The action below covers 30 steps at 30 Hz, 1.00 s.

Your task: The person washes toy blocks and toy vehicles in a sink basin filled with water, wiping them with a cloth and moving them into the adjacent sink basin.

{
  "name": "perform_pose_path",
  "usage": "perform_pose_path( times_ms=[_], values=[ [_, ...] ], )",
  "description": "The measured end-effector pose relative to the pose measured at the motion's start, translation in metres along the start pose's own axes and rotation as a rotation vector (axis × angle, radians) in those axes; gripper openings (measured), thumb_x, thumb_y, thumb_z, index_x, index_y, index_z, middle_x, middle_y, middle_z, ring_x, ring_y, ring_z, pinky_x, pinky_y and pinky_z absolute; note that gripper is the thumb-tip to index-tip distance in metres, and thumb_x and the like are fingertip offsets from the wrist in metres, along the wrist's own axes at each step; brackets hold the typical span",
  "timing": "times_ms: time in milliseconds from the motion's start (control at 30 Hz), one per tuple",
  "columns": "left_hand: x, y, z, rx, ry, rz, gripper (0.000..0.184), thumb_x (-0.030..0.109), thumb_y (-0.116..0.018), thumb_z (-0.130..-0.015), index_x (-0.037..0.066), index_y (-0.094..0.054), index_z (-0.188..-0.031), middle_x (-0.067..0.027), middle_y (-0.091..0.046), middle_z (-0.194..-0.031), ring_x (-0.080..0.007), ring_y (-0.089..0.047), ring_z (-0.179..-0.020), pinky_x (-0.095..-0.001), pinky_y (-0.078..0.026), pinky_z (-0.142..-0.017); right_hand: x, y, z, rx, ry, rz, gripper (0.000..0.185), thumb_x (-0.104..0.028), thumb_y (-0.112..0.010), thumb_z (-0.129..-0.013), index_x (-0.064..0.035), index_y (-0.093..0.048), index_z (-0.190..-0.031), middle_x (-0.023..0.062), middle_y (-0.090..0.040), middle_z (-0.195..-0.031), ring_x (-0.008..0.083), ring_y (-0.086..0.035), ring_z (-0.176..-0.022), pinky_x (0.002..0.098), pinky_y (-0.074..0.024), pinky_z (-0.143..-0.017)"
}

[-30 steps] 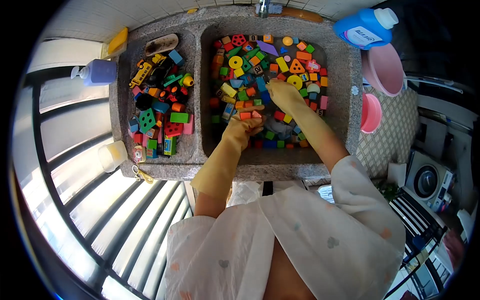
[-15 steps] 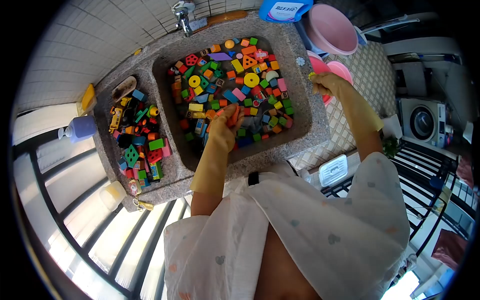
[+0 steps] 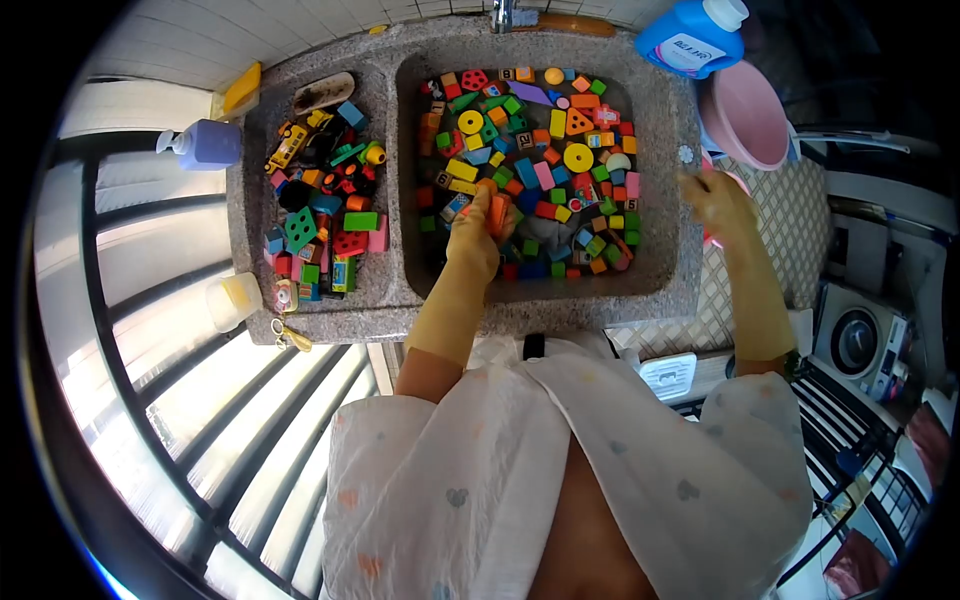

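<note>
Toy blocks (image 3: pixel 557 124): scattered all across the large basin (image 3: pixel 665 200), in red, orange, yellow, green, blue and purple.
Second group: more blocks and toys, with a yellow toy vehicle (image 3: pixel 288 147), heaped in the small basin (image 3: pixel 378 285) left of the large basin.
Left hand (image 3: pixel 480 222): gloved, over the lower-left part of the large basin, closed around orange-red blocks (image 3: pixel 498 212); how many cannot be told.
Right hand (image 3: pixel 718 202): gloved, at the right rim of the large basin; motion blur hides the fingers, so one cannot tell whether it grips anything.
Progress: work looks under way rather than finished, since most blocks lie loose in the large basin and some are in hand; which pieces are already dealt with cannot be judged.
Block markings: one block seems to bear a 5 (image 3: pixel 632 205) near the large basin's right wall, another an 8 (image 3: pixel 507 74) near its back wall.
Blue bottle (image 3: pixel 690 45): beyond the large basin's back-right corner; its white label has dark characters, too unclear to read.
Pump bottle (image 3: pixel 212 146): left of both basins, no writing visible.
</note>
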<state>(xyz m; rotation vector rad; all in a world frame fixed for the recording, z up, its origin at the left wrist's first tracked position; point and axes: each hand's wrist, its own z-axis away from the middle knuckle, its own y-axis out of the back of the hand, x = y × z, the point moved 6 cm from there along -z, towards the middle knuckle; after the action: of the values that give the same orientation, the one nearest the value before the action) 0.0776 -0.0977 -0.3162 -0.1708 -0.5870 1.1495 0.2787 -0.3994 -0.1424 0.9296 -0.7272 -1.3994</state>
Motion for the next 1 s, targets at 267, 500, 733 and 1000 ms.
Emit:
perform_pose_path(
  times_ms=[267,500,733,1000],
  values=[
    [0.030,0.018,0.032,-0.099,-0.041,0.020,0.041,0.014,-0.068,-0.098,0.013,-0.062,-0.138,-0.0086,-0.066,-0.126,-0.0208,-0.067,-0.105,-0.0275,-0.060,-0.087,-0.063,-0.176,-0.059,-0.077,0.116,-0.057,0.066,-0.040,-0.067,-0.096,-0.0042,-0.046,-0.147,0.0220,-0.056,-0.142,0.0363,-0.060,-0.127,0.0445,-0.0517,-0.105],
    [0.041,0.010,0.053,-0.221,-0.085,0.096,0.066,0.058,-0.044,-0.106,0.007,-0.051,-0.147,-0.0163,-0.059,-0.134,-0.0278,-0.063,-0.115,-0.0416,-0.051,-0.107,-0.063,-0.220,-0.064,-0.105,-0.093,-0.208,0.083,-0.042,-0.071,-0.095,-0.0049,-0.032,-0.158,0.0212,-0.047,-0.154,0.0417,-0.053,-0.134,0.0468,-0.0502,-0.107],
    [0.041,-0.003,0.053,-0.306,-0.020,0.216,0.058,0.049,-0.029,-0.112,0.008,-0.051,-0.148,-0.0181,-0.054,-0.147,-0.0330,-0.058,-0.130,-0.0461,-0.047,-0.110,-0.140,-0.204,-0.009,-0.245,0.373,0.374,0.047,-0.034,-0.075,-0.091,-0.0067,-0.065,-0.128,0.0153,-0.049,-0.153,0.0394,-0.059,-0.126,0.0493,-0.0548,-0.098],
    [0.035,-0.009,0.040,-0.354,-0.031,0.265,0.056,0.047,-0.031,-0.112,0.008,-0.052,-0.146,-0.0175,-0.055,-0.146,-0.0343,-0.054,-0.134,-0.0500,-0.041,-0.117,-0.114,-0.169,0.002,-0.237,0.135,-0.458,0.036,-0.033,-0.073,-0.093,0.0000,-0.070,-0.108,0.0147,-0.070,-0.122,0.0278,-0.067,-0.107,0.0403,-0.0523,-0.087]
  ],
)
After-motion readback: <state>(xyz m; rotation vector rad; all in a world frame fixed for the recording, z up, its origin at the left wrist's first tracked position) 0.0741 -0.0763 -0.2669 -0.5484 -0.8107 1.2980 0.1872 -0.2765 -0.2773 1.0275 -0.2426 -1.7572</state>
